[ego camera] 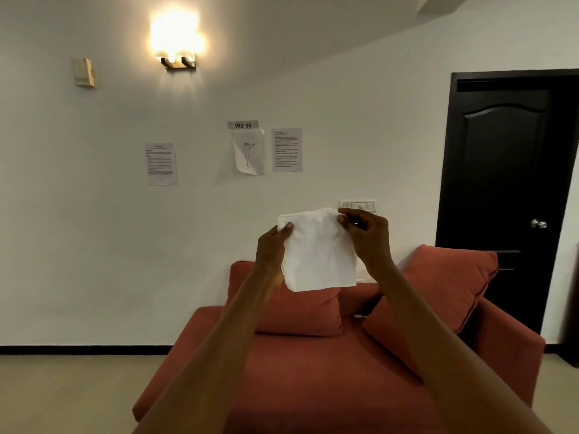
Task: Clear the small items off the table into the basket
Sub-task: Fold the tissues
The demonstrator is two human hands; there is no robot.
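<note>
White and soft-looking, a square folded cloth or napkin [319,250] hangs in the air in front of the person, held up at arm's length by its two top corners; its surface is matte and faintly creased, the lower edge straight and free. The left hand [272,249] pinches the upper left corner between thumb and fingers, and the right hand [365,238] pinches the upper right corner with its fingers curled. Behind the cloth stands a rust-red upholstered sofa [313,371] with a smooth woven cover and two plump square cushions [438,292] leaning against its back. The wall is plain white, with printed paper sheets [286,149] taped to it, a glowing wall lamp [177,42] and a glossy dark panelled door [507,189] with a round metal knob.
</note>
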